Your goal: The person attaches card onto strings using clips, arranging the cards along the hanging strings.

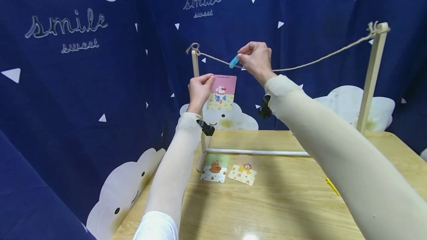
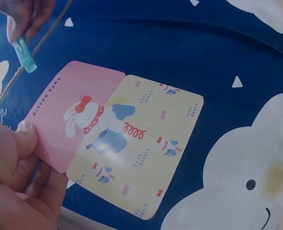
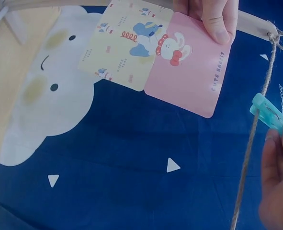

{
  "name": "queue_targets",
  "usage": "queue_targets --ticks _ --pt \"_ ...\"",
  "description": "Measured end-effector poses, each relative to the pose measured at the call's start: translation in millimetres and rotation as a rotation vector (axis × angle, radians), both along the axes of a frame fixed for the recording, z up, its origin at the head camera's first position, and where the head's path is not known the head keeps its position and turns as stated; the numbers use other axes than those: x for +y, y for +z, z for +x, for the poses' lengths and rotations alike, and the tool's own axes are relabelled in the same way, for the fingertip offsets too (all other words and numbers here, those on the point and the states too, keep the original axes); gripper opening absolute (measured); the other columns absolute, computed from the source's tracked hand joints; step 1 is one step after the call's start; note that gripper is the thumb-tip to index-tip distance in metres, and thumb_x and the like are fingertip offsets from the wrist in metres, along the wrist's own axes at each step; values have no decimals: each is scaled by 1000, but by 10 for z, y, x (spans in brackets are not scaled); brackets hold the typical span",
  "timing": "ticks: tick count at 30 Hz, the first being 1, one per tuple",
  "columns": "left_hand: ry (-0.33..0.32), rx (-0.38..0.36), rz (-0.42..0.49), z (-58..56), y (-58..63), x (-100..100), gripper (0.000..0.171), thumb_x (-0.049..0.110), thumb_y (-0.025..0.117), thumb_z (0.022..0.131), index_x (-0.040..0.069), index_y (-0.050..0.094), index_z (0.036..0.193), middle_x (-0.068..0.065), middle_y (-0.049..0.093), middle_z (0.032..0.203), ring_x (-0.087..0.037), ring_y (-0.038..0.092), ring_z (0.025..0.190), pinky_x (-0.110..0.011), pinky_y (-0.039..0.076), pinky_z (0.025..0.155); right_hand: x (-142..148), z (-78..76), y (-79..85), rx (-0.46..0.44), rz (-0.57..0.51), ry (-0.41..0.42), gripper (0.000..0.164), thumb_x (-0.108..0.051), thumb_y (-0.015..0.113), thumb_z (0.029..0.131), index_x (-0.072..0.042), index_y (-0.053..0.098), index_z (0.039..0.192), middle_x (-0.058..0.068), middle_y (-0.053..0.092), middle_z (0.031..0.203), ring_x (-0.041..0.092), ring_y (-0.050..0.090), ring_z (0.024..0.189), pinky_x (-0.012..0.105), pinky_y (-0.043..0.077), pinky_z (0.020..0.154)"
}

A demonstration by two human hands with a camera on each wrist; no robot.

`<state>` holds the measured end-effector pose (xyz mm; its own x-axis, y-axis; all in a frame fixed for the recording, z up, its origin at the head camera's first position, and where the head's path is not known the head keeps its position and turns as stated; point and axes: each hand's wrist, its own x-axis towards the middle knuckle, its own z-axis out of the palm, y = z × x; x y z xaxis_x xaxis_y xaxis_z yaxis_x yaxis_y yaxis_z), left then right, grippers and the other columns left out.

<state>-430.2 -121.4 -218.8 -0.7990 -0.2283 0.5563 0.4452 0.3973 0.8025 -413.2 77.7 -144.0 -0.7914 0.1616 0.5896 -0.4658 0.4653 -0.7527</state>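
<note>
My left hand [image 1: 201, 91] pinches a pink and yellow card [image 2: 131, 139] with a rabbit on it by its pink upper corner, thumb on the printed face. The card hangs a little below the twine [image 3: 249, 158]. Up and to the right, my right hand [image 1: 256, 60] pinches a turquoise clothespin [image 3: 268, 111] between thumb and fingers at one end. The clothespin's other end overlaps the twine in the right wrist view, to the side of the card and apart from it.
Twine sags between two wooden posts [image 1: 371, 80], joined low down by a white rod [image 1: 257, 152]. On the wooden table [image 1: 267, 214] lie a bear card [image 1: 215, 167] and a lion card [image 1: 243, 173]. A yellow clothespin [image 1: 332, 186] lies by my right forearm. Blue curtain [image 1: 126, 84] hangs behind.
</note>
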Motion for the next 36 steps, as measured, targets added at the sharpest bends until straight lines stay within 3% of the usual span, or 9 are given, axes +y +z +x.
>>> queue_targets --ticks 17,28,36 --pt "-48 41 -29 43 -12 3 20 26 76 97 12 82 110 -6 80 99 -10 70 81 -22 55 69 -19 -12 -94 -48 58 93 15 -16 71 99 -6 77 108 6 73 98 15 72 86 24 58 82" --pt "-62 86 -37 60 82 18 18 23 76 97 11 83 108 -7 80 98 -8 70 79 -21 53 70 -41 -8 -55 -67 117 136 15 -14 72 97 -6 78 109 9 75 103 16 73 89 25 59 81" --pt "-79 75 -36 73 140 10 20 24 76 97 12 82 111 -7 80 97 -9 70 78 -22 54 67 -66 2 0 -89 181 149 21 -19 71 99 -8 78 116 7 75 108 17 69 90 26 58 82"
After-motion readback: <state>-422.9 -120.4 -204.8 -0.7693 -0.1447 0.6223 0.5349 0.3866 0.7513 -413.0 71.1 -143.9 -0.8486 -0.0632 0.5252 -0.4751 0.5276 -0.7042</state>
